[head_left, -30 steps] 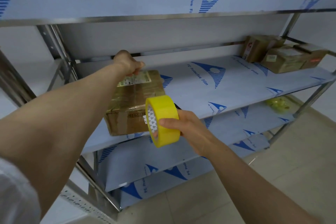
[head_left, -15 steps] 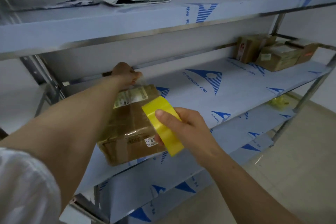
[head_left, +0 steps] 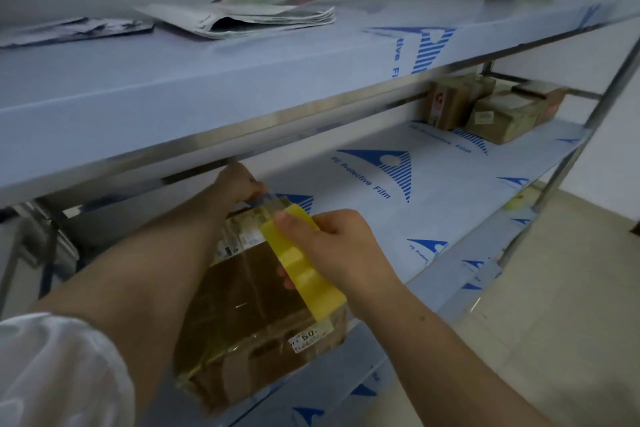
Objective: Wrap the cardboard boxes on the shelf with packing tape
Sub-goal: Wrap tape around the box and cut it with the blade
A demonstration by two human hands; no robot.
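Right hand [head_left: 334, 246] grips the roll [head_left: 304, 274] over the box [head_left: 249, 315]; left hand [head_left: 239, 184], fingers curled, seemingly pinches the tape end [head_left: 270, 198].

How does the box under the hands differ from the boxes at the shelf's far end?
The near box lies at the front edge of the shelf; the far boxes sit farther back. The left hand pinches tape at the near box's far edge and the right hand holds the yellow tape roll over it; nobody touches the far boxes. All are brown cardboard with labels.
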